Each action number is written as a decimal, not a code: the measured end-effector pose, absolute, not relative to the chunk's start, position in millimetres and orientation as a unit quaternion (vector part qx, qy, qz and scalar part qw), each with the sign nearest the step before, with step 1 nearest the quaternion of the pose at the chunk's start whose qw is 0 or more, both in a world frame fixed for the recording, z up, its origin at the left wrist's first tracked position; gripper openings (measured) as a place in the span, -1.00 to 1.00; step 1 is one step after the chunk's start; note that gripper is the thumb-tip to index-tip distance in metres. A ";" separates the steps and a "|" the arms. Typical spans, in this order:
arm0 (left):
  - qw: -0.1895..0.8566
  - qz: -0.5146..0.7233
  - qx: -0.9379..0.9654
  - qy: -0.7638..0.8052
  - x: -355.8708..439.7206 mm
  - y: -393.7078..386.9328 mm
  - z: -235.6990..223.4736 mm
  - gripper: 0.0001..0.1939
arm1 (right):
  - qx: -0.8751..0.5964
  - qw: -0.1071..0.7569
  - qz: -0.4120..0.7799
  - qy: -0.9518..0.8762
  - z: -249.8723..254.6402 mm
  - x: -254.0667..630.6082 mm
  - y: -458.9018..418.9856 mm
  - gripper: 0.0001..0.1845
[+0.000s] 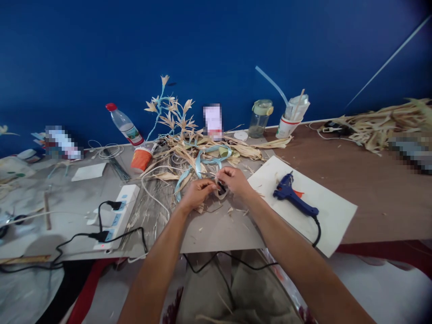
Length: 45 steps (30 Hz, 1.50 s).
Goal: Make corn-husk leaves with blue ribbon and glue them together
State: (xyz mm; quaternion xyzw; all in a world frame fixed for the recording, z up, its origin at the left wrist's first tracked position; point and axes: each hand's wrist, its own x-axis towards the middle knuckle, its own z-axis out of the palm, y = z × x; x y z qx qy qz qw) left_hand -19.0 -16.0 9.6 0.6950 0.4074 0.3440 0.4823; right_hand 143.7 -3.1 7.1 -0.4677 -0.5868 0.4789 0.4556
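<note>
My left hand (pixel 200 192) and my right hand (pixel 233 179) meet over the near middle of the table, each with fingers pinched together. What lies in the fingertips is too small to make out. Just below them is a small pale loop with a dark middle (pixel 221 191). A light blue ribbon (pixel 197 164) curls right behind the hands. Dried corn husk strips (pixel 243 148) are heaped beyond it. Behind the heap, husk flowers (pixel 170 118) stand on blue-wrapped stems in an orange cup (pixel 141 158).
To the right, a blue glue gun (pixel 292 195) lies on a white sheet (pixel 327 225). On the left are a power strip (pixel 118 216) with black plugs and bundled wires (pixel 116 164). A tilted bottle (pixel 124 126), a jar (pixel 260 119) and a paper cup (pixel 288 127) line the blue wall.
</note>
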 end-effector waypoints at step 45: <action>0.644 0.317 0.560 0.413 -35.1 -9.5 -1.2 -0.67 | -0.639 0.446 0.180 -0.600 10.0 182.8 7.0 -0.69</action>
